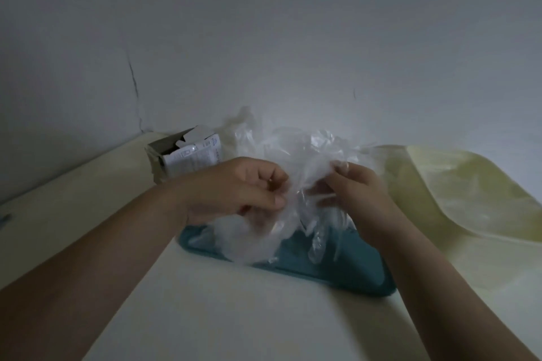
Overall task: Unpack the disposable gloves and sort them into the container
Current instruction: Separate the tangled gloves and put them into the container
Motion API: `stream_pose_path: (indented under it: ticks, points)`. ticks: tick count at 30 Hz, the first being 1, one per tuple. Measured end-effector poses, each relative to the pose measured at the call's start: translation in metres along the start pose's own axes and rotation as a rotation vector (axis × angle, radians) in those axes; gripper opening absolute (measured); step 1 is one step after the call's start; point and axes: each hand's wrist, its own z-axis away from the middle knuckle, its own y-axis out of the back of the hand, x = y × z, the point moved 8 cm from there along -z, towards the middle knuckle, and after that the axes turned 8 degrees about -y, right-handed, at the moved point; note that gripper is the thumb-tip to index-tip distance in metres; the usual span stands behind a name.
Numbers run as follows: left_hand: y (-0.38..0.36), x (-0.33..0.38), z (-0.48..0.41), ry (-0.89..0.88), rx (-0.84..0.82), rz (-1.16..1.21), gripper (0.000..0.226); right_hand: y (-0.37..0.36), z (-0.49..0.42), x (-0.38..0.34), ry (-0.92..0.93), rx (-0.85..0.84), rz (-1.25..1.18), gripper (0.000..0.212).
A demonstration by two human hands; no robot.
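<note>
We see two hands close together over the middle of the worktop (205,316). The left hand (243,190) has its fingers curled in and pinches a bunch of thin, see-through gloves (293,155). The right hand (360,199) pinches the same bunch from the other side, with thumb and fingers tight on the plastic. The hands are near each other but do not touch.

The gloves puff up above the hands and hang down below them. The low ends hang over the blue-green container (337,269). We cannot tell if they touch its floor. The container is a flat tray with a low rim, and it sits right under the hands.

A wide stretch of pale worktop shows in front of the container and on its left. Behind the left hand stands an open box (181,155) with its flaps up, close to the wall (264,38). The box is just beside the gloves. On the right lies a pale yellow sheet (457,184). Its edge runs just beside the right side of the container.
</note>
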Motion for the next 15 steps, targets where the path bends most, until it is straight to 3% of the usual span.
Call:
stream_pose_path:
  ticks: [3, 7, 11, 13, 15]
  points:
    - [-0.006, -0.006, -0.017, 0.040, -0.042, 0.074, 0.021, -0.010, 0.004, -0.008, -0.030, -0.163, -0.103, 0.020]
    - [-0.008, -0.012, -0.034, 0.166, 0.004, 0.060, 0.025, -0.013, 0.008, -0.005, -0.165, -0.315, -0.103, 0.069]
    - [-0.003, -0.015, -0.044, 0.269, 0.131, 0.045, 0.016, -0.011, 0.008, 0.004, -0.147, -0.441, -0.042, 0.095]
    - [0.001, -0.022, -0.043, 0.325, 0.201, 0.058, 0.023, -0.009, 0.008, 0.009, -0.136, -0.438, -0.017, 0.088]
    - [-0.004, -0.027, -0.044, 0.345, 0.187, 0.169, 0.016, -0.005, 0.005, 0.011, -0.111, -0.338, -0.016, 0.057]
